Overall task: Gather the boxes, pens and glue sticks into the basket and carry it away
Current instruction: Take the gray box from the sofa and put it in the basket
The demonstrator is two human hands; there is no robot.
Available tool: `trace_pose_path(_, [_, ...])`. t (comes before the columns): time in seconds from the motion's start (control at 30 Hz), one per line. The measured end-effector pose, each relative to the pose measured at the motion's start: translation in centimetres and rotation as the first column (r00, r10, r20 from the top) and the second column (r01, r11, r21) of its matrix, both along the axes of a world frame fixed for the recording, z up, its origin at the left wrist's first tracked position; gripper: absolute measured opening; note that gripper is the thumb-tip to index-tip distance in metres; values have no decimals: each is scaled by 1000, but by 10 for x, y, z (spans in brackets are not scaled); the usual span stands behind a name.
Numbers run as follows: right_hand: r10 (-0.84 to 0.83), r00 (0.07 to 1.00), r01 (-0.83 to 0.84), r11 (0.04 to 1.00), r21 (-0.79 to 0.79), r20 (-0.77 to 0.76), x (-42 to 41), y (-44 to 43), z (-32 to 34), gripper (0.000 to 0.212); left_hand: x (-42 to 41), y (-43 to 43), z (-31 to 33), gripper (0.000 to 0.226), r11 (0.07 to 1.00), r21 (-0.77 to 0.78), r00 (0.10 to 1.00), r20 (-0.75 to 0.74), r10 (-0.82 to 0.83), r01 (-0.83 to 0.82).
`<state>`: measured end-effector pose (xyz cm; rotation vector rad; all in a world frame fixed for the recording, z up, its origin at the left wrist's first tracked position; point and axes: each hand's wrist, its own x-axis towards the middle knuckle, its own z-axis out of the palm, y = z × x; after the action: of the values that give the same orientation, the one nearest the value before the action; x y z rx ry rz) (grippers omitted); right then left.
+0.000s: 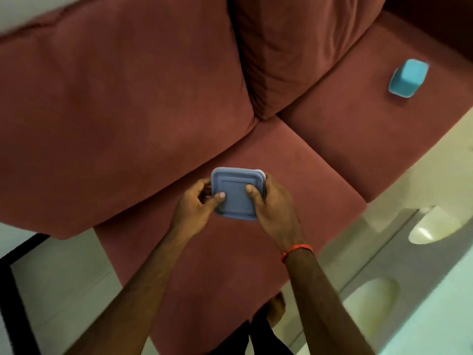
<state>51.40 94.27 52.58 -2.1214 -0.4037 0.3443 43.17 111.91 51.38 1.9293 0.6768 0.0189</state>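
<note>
A square grey-blue lidded box (236, 184) is held over the red sofa seat (294, 160), near the middle of the view. My left hand (197, 208) grips its left side with the thumb on the lid. My right hand (273, 203) grips its right side, thumb also on the lid, and has a red band on the wrist. A second, turquoise box (408, 78) lies upside down on the far right seat cushion, well away from both hands. No basket, pens or glue sticks show in this view.
Large red back cushions (115, 103) fill the upper left and centre. Pale tiled floor (409, 278) runs along the sofa's right and lower edge. A dark frame (12, 290) stands at the lower left. My bare foot (275, 307) is by the sofa's front edge.
</note>
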Motion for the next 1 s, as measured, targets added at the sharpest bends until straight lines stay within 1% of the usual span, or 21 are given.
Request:
trace_pose_path(0.1, [-18,1000,18,1000,10,-20,-9,-14,35,35,-8,-12,38,28,999,21,999,-23,-47,48])
trace_pose_path(0.2, [-6,996,0,998,-68,-93,-20,-27,64,60,-19,-23,69,24,995,43,994,-69,-87,90])
trace_pose_path(0.27, [-3,991,-12,994,-113,-131,-30,-34,81,66,-26,-30,87,24,987,65,984,-107,-139,146])
trace_pose_path(0.4, [-2,992,-19,985,-172,-123,-41,-47,108,67,-35,-42,116,13,956,111,955,-159,-252,271])
trace_pose_path(0.5, [-9,995,-13,979,-203,-104,-50,-61,122,67,-36,-52,130,19,941,130,942,-166,-291,313])
trace_pose_path(0.63, [-41,994,19,977,-214,-101,-57,-77,139,58,-30,-68,149,26,918,160,926,-174,-336,363])
trace_pose_path(0.7, [-76,991,54,980,-194,-109,-57,-85,145,56,-26,-75,156,27,903,196,919,-181,-349,382])
trace_pose_path(0.8, [-131,986,112,978,-175,-101,-57,-97,150,59,-15,-85,163,27,888,207,908,-179,-378,411])
trace_pose_path(0.9, [-221,974,211,961,-180,-40,-60,-115,153,64,-3,-103,167,26,868,186,885,-163,-436,461])
trace_pose_path(1.0, [-311,950,304,938,-163,-18,-66,-142,156,67,8,-131,169,21,844,137,854,-132,-502,518])
